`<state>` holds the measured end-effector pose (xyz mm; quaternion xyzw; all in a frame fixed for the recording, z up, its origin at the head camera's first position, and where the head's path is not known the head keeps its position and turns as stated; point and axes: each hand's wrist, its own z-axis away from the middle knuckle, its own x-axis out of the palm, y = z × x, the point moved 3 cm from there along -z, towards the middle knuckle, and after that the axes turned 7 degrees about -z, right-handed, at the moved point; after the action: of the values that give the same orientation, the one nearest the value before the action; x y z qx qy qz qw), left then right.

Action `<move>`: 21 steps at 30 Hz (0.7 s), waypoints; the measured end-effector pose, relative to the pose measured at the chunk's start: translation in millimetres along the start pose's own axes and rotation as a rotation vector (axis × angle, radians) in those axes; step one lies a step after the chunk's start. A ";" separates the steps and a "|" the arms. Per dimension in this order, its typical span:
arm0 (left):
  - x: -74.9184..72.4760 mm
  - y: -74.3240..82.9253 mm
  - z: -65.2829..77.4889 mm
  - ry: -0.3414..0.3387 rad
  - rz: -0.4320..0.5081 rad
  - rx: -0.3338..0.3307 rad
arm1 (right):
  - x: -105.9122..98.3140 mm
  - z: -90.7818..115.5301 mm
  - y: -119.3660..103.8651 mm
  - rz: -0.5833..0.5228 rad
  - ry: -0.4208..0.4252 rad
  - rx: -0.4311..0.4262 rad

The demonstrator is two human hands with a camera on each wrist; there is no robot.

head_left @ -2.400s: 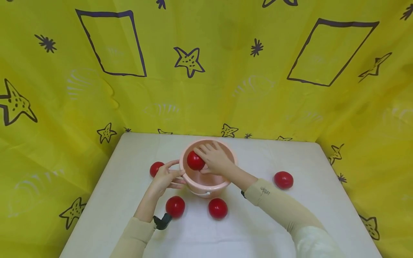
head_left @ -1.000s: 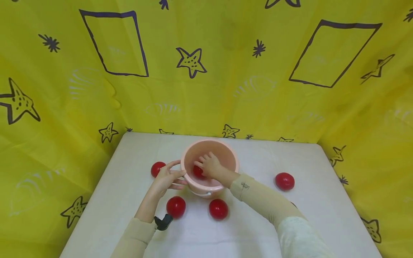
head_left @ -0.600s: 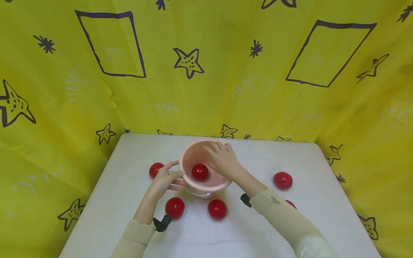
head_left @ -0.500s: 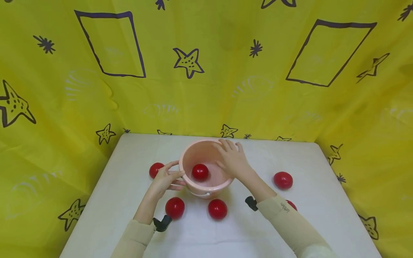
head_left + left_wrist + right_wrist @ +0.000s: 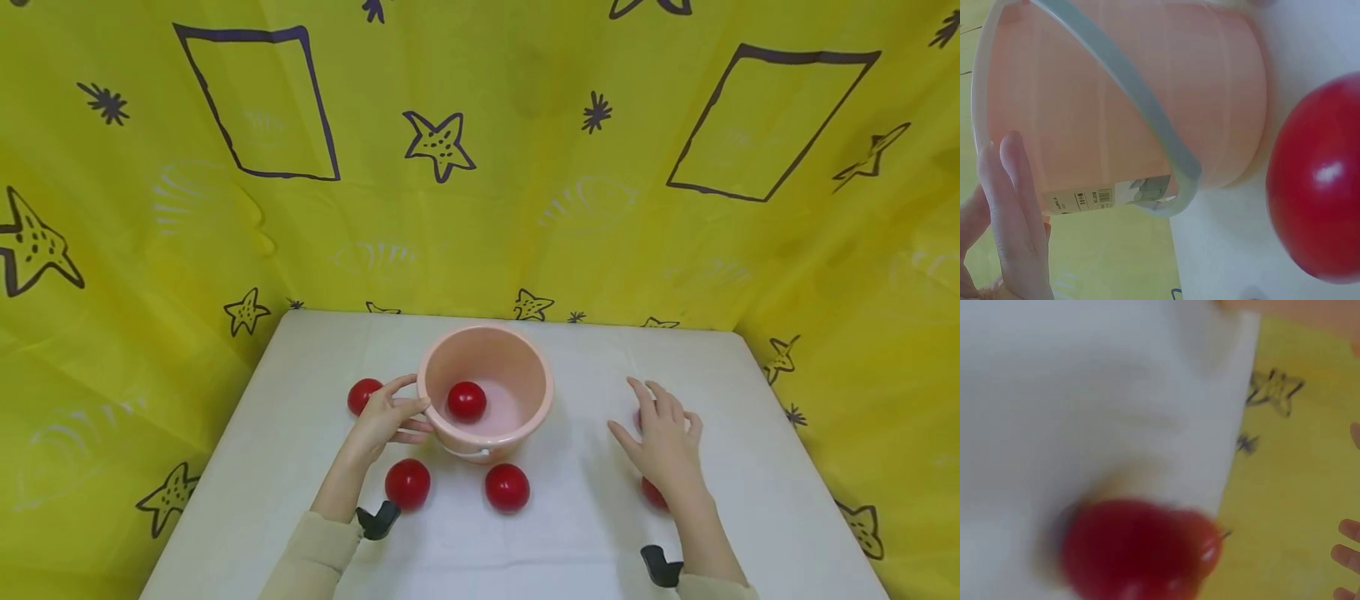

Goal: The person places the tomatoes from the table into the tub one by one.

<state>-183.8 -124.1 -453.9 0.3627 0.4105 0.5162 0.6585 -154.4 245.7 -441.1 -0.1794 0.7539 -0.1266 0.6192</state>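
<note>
Fingers of my left hand (image 5: 381, 423) grip the rim of the pink bucket (image 5: 517, 358) on the table (image 5: 562, 533); one red ball (image 5: 467, 402) sits inside! Two front balls (image 5: 507, 488) lie nearby. Over right, my right hand (image 5: 666, 440) spreads wide, holding nothing, above two half-hidden balls (image 5: 654, 493).

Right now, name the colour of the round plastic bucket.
Round plastic bucket: pale pink, clearest in the head view.

- Left of centre in the head view, the left hand (image 5: 380, 423) spreads its fingers, thumb pointing right; the left forearm (image 5: 341, 483) slants up from the lower edge.
- Right of centre, the right hand (image 5: 663, 442) parts its slightly bent fingers, thumb well apart; the right forearm (image 5: 705, 533) rises from the lower right.
</note>
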 end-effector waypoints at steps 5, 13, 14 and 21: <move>-0.6 -0.5 1.0 0.005 0.000 0.002 | -3.5 34.8 38.1 -0.006 -0.070 0.194; -0.6 -0.9 0.6 0.001 0.006 0.008 | 2.9 74.6 74.8 0.016 -0.235 0.435; -0.7 -1.0 0.7 0.001 0.008 0.008 | 4.9 77.4 77.6 0.018 -0.246 0.454; -0.1 -1.0 0.9 -0.003 0.013 0.007 | 20.5 91.1 91.1 -0.010 -0.287 0.512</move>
<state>-182.6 -124.4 -454.4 0.3684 0.4089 0.5184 0.6545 -79.0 322.1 -515.3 -0.0371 0.6013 -0.2893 0.7439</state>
